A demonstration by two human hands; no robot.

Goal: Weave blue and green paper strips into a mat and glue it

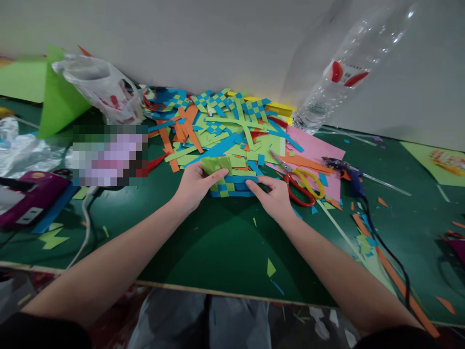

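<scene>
A piece of woven paper strips [228, 187], blue and light green in a checked pattern, is held up between my two hands over the green table. My left hand [196, 186] pinches its green left end, thumb across the front. At the blue right end my right hand [274, 196] grips with thumb and fingers. Just right of that hand lie scissors [305, 184] with one red and one yellow handle. Beyond the weave is a heap of loose strips [225, 133] in blue, green and orange, with several checked woven pieces on it.
A clear plastic bottle [341, 72] leans against the wall. Pink paper [316, 145] and a glue gun [352, 179] with a dark cord lie to the right. At left are a plastic bag [103, 89], a purple power strip [34, 198] and a white cable [86, 218].
</scene>
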